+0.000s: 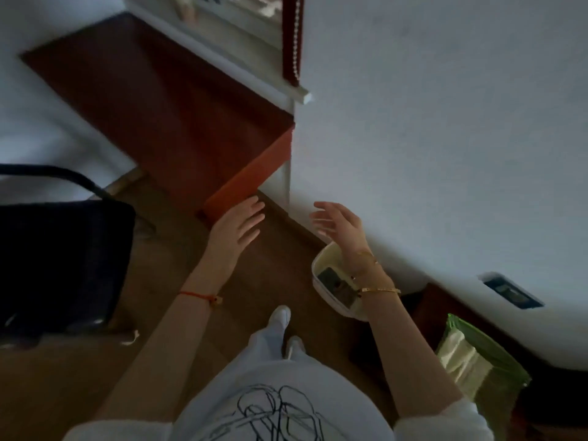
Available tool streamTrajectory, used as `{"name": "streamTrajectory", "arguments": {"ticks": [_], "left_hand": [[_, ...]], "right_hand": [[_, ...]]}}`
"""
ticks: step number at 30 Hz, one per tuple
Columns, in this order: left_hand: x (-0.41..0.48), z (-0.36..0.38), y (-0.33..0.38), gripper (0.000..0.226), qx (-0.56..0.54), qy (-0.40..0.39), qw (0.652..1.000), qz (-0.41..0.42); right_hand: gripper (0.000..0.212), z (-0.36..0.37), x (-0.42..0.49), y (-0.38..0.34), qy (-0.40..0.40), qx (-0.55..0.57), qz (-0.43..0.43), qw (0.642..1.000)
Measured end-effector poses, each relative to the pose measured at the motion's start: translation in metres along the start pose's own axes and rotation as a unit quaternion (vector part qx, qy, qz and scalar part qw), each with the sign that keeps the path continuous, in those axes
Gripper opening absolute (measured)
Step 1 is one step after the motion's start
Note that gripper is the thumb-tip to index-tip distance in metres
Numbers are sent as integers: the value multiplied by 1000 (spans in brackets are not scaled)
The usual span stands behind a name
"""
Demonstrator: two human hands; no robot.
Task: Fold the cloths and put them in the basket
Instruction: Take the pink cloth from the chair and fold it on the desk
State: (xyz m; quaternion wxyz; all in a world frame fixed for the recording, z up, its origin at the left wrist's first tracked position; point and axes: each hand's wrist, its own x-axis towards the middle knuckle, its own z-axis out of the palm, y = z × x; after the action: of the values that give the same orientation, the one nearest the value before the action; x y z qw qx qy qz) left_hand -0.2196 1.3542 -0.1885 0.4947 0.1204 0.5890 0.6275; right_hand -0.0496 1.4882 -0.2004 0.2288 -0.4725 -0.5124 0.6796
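Observation:
A white basket point(321, 259) stands on the wooden floor against the white wall, with dark folded cloths point(337, 286) inside it. My right hand point(339, 226) hovers just above the basket's far rim, palm turned inward, fingers spread and empty. My left hand point(240, 224) reaches forward to the left of the basket, flat and open, its fingertips at the corner of a red-brown table point(178, 122). Neither hand holds anything.
A dark chair point(60, 259) stands at the left. A green bag point(477, 361) with pale cloth in it leans at the lower right near a dark low piece of furniture point(432, 307). My feet point(281, 316) stand on the wooden floor between chair and basket.

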Motion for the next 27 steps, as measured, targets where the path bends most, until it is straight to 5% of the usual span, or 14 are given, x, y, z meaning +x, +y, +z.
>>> {"name": "streamTrajectory", "arguments": {"ticks": [12,27], "left_hand": [[-174,-157,18,28,-102,309,932,158],[-310,-397,69,32,-143,467,843,226]], "right_hand": [[28,205,-66,-24,-315,-85,-73,943],[30,516,-178,25,-508,-113,-89,849]]}}
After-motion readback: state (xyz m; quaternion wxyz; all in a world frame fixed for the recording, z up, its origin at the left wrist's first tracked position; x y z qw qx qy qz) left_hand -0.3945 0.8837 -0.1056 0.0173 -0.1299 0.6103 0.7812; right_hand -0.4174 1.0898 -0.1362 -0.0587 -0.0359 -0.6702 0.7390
